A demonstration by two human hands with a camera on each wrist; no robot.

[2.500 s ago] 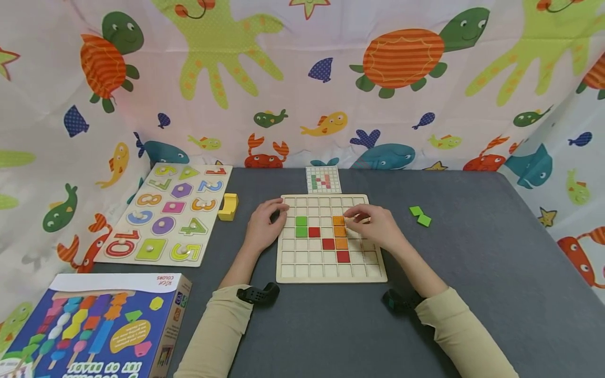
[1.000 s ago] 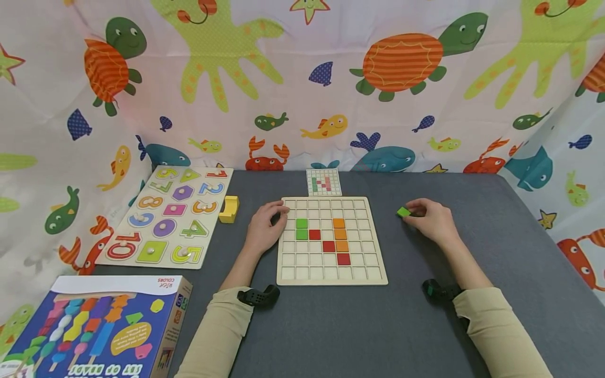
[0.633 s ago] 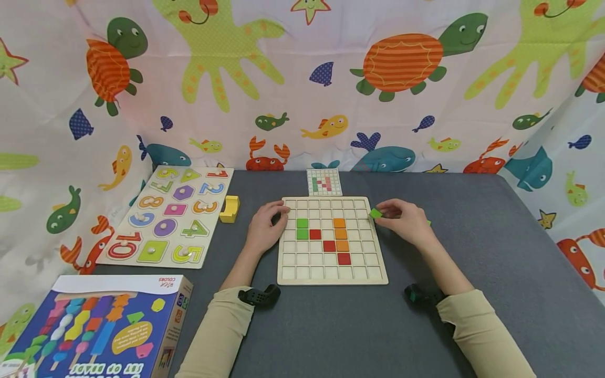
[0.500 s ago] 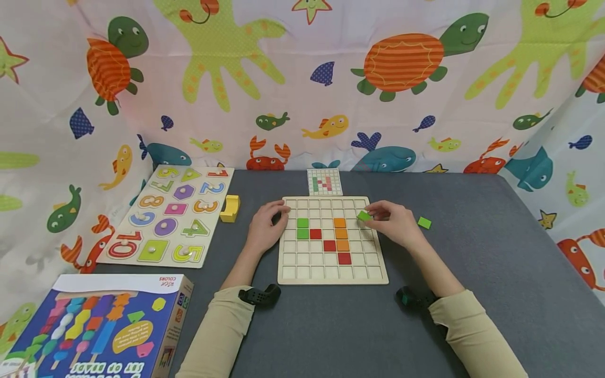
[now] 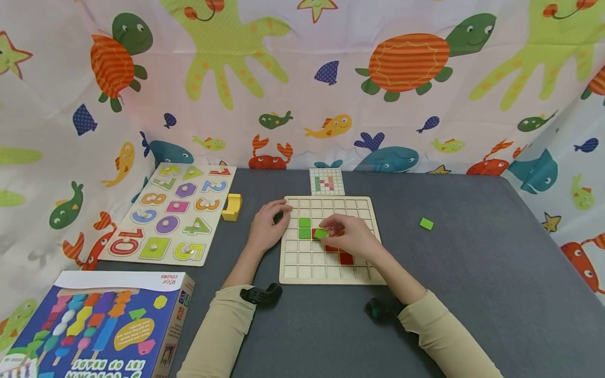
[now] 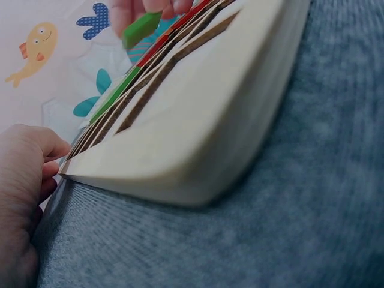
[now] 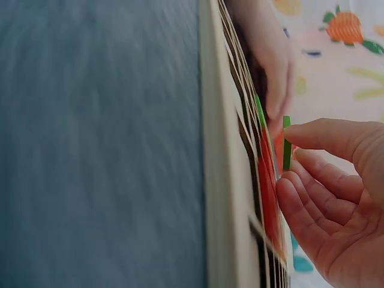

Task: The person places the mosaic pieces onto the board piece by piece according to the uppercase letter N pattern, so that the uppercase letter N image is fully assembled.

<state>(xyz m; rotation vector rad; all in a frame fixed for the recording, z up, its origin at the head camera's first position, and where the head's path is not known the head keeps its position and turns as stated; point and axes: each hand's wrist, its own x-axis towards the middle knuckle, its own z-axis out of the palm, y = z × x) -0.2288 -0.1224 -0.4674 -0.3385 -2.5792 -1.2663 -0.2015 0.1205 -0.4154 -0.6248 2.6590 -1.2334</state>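
In the head view a wooden grid board (image 5: pixel 290 274) lies on the table with green and red square tiles in its cells. My left hand (image 5: pixel 267 227) rests against its left edge near the far corner, fingertips touching the rim, as the left wrist view shows too. My right hand (image 5: pixel 351 236) pinches a green square tile (image 5: pixel 321 233) between thumb and fingers, over the board. In the right wrist view this green tile (image 7: pixel 287 144) stands edge-on, close above the board. A red tile (image 5: pixel 346 259) shows below the hand. The hand hides the orange tiles.
A small pattern card (image 5: pixel 327 181) lies behind the board. One loose green tile (image 5: pixel 426 224) lies at right. At left are a number puzzle board (image 5: pixel 134 251), a yellow block (image 5: pixel 232 207) and a toy box (image 5: pixel 108 320). A printed cloth (image 5: pixel 293 79) hangs behind.
My right hand left the orange tiles, picked up a green tile from the right of the table and carried it left over the board. The left hand stays at the board's edge.
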